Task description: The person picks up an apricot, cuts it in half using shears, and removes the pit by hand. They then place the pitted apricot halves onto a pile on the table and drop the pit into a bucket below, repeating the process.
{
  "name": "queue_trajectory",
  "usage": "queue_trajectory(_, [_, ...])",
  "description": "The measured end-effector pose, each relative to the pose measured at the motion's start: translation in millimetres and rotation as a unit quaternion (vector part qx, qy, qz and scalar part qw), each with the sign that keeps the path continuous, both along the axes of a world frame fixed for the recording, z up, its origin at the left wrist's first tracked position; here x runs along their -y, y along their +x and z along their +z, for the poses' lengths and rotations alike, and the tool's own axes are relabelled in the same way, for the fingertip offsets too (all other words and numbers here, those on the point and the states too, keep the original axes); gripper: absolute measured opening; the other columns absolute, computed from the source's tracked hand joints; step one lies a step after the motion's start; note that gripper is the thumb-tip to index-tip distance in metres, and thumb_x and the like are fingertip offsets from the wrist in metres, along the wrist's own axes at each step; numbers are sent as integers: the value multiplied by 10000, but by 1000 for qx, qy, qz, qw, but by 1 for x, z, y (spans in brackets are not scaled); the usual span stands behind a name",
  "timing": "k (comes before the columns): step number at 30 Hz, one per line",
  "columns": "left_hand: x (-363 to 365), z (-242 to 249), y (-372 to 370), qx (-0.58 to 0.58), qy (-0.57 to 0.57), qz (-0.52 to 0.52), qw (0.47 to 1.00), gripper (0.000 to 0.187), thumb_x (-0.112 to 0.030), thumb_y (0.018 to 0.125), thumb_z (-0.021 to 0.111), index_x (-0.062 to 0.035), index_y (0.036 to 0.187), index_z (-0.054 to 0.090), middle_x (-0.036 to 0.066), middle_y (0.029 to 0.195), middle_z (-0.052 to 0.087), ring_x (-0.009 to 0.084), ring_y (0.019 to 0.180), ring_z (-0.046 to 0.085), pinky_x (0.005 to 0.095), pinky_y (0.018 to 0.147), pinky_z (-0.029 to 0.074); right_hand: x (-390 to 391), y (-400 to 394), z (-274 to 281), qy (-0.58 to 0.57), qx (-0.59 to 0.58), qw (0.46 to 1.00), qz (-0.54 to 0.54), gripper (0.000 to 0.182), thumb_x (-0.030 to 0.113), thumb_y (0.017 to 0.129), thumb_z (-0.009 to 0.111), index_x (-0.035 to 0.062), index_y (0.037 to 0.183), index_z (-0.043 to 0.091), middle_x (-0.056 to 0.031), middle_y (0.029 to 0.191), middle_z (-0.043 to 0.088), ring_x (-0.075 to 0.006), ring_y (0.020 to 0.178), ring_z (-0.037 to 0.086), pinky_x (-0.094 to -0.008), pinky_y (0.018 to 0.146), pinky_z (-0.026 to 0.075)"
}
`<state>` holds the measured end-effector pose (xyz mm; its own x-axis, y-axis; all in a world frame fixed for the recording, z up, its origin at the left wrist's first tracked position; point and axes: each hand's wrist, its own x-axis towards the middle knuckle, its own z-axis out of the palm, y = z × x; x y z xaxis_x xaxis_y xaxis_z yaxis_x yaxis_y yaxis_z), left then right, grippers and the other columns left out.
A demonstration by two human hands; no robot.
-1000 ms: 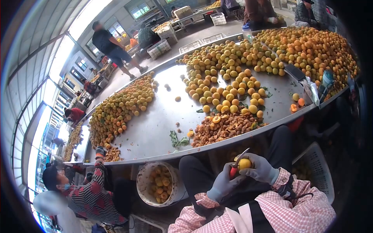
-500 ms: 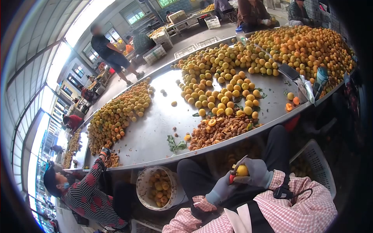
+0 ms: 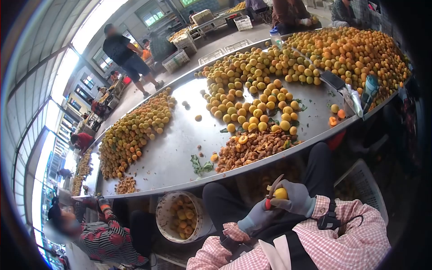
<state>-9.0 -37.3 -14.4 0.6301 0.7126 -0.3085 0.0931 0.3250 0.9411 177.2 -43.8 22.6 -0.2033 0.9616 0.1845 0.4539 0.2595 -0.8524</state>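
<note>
My left hand, in a grey glove, is closed around the red handle of what look like pruning shears. Their curved metal blade points up, beside a yellow apricot. My right hand, gloved too, grips that apricot, its fingers partly covering the fruit. Both hands are together over my lap, in front of the metal table. On the table's near edge lies a heap of brown apricot pits, with a halved apricot on top.
Whole apricots are piled beyond the pits. A white bucket with apricots stands left of my knees, a grey crate to the right. A co-worker in a striped top sits at left. A bottle and phone lie at right.
The blades of the shears show more spread apart at the apricot, and my hands have barely shifted. The co-worker at left has drawn an arm back from the table.
</note>
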Motion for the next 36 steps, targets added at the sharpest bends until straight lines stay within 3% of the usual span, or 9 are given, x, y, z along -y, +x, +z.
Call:
queue_trajectory(4, [1, -48, 0, 105, -155, 50, 981, 346, -92, 900, 640, -46, 1232, 552, 50, 1139, 624, 161, 1046, 593, 284, 934, 457, -1, 4, 6, 98, 116, 988, 5, 522, 524, 795, 703, 49, 983, 596, -160, 863, 650, -338, 715, 646, -377, 691, 532])
queue_trajectory(7, [4, -10, 5, 36, -24, 89, 995, 350, -77, 897, 640, -43, 1234, 551, 45, 1136, 624, 150, 1045, 585, 276, 934, 452, -9, 1, -18, 94, 101, 990, 14, 422, 411, 836, 713, 78, 1035, 547, -97, 929, 653, -249, 822, 664, -328, 760, 519])
queue_trajectory(9, [-1, -2, 5, 6, 24, 110, 994, 340, -72, 898, 640, -34, 1222, 544, 35, 1125, 614, 126, 1014, 571, 267, 919, 448, -13, -10, -36, -138, -290, 946, 36, 470, 455, 833, 706, 63, 1042, 552, -134, 963, 620, -236, 826, 631, -315, 781, 498])
queue_trajectory(18, [-4, 34, 11, 36, 107, 192, 975, 214, -71, 870, 678, -27, 1048, 567, 20, 926, 619, 88, 838, 551, 242, 767, 462, -12, -3, -9, 55, -131, 985, -99, 488, 440, 867, 682, 53, 1113, 513, -113, 978, 584, -199, 877, 594, -308, 804, 481])
queue_trajectory(20, [-7, 53, -7, -39, 188, 209, 959, 173, -37, 867, 663, -26, 1014, 571, 13, 910, 616, 83, 821, 548, 240, 762, 462, -24, 17, -21, -160, -354, 911, -140, 445, 340, 897, 674, 68, 1187, 474, -52, 973, 572, -132, 820, 579, -272, 776, 495])
queue_trajectory(22, [-7, 61, -21, -1, 205, 199, 958, 243, -41, 864, 665, -18, 1088, 573, 10, 886, 610, 74, 775, 550, 230, 724, 464, -22, 35, -21, -206, -494, 844, -49, 443, 239, 895, 683, 80, 1241, 455, -21, 980, 568, -91, 783, 555, -240, 753, 489])
queue_trajectory(26, [-9, 75, -21, -23, 179, 123, 976, 324, -83, 848, 699, -34, 1144, 577, 12, 844, 612, 71, 734, 559, 230, 686, 467, -13, 33, -4, -189, -517, 834, 33, 600, 295, 821, 761, 109, 1298, 448, -54, 1018, 579, -108, 781, 556, -239, 683, 481])
queue_trajectory(28, [-10, 77, -19, -40, 160, 98, 982, 342, -94, 841, 709, -39, 1153, 579, 17, 839, 619, 74, 730, 569, 234, 672, 470, -13, 34, 2, -215, -586, 763, 167, 635, 186, 835, 743, 84, 1363, 406, -33, 1091, 544, -78, 846, 546, -210, 740, 480])
queue_trajectory(36, [-2, 66, -10, -151, 370, 69, 914, 375, -157, 798, 749, -78, 1131, 596, 143, 779, 643, 302, 651, 644, 313, 571, 489, -5, 27, -1, -207, -516, 819, 139, 634, 161, 808, 772, 102, 1338, 430, -38, 1125, 545, -102, 986, 561, -229, 862, 498])
